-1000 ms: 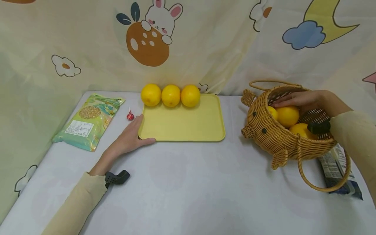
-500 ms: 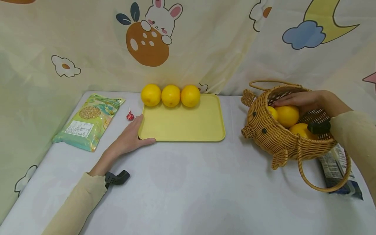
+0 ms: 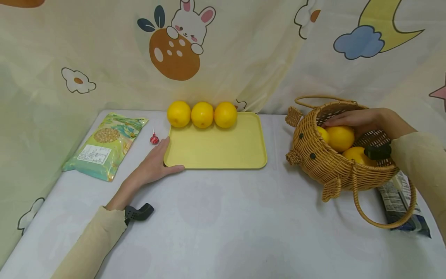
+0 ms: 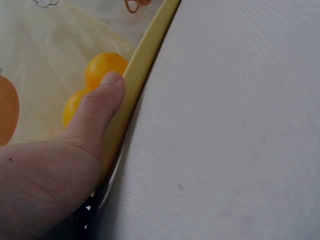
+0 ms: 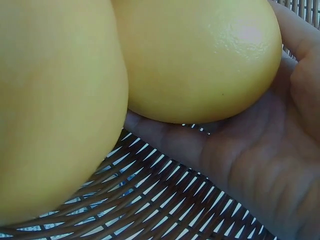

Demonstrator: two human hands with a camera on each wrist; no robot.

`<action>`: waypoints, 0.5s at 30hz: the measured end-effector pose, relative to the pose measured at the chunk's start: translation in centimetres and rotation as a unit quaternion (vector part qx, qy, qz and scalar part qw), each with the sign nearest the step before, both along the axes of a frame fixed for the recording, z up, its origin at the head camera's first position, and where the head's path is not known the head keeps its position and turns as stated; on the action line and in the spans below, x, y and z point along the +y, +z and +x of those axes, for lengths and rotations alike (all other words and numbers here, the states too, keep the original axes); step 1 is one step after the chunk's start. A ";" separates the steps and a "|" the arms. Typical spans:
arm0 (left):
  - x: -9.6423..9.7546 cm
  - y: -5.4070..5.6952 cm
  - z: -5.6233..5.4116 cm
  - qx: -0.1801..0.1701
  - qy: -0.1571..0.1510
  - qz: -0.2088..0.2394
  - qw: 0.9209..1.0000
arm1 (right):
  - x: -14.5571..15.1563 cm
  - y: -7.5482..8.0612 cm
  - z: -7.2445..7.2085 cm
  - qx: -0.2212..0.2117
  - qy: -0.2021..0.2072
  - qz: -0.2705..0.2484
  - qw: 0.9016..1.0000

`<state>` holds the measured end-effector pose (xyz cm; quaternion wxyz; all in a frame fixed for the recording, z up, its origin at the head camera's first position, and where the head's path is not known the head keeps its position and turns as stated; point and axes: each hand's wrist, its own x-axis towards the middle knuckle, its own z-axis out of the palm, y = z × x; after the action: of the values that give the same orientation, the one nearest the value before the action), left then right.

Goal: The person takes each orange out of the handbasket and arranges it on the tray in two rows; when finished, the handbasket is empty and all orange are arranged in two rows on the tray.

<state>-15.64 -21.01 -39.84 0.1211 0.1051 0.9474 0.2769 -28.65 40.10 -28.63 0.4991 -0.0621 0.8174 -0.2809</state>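
My left hand [image 3: 150,163] rests at the near left corner of a yellow tray [image 3: 223,149], fingers along its left side. In the left wrist view the straight thumb [image 4: 102,107] lies against the tray's rim [image 4: 142,62]. Three oranges [image 3: 179,114] stand in a row along the tray's far edge. At the right, my right hand [image 3: 366,118] reaches into a wicker basket [image 3: 322,164] with an animal face. It grips an orange [image 3: 340,138] inside; in the right wrist view the fingers and thumb curve round that orange [image 5: 200,60]. Another orange [image 5: 55,100] sits close beside it.
Left of the tray lie a red lollipop [image 3: 154,138] and a green food bag [image 3: 106,146]. A dark package [image 3: 404,205] is partly under the basket's looped front handle [image 3: 362,215]. A printed cloth [image 3: 244,58] hangs behind the table.
The view has shifted very slightly. Both hands, the tray, the oranges and the basket hold the same places.
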 end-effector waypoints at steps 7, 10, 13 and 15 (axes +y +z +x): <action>-0.1 -0.2 -0.1 0.003 0.000 -0.001 1.000 | -0.3 0.1 -0.1 -0.009 0.010 0.001 1.000; -0.1 -0.3 0.0 0.006 -0.001 0.000 1.000 | -0.2 0.2 -0.1 -0.009 0.018 -0.007 1.000; -0.1 -0.3 0.0 0.007 0.000 -0.001 1.000 | 0.0 0.5 0.0 -0.007 0.023 -0.021 0.999; -0.1 -0.2 0.0 0.008 0.001 0.001 1.000 | 0.0 0.7 0.1 -0.007 0.034 -0.035 0.999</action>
<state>-15.60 -21.08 -40.08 0.1135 0.1069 0.9480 0.2775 -28.56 40.10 -27.94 0.5117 -0.1053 0.8010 -0.2923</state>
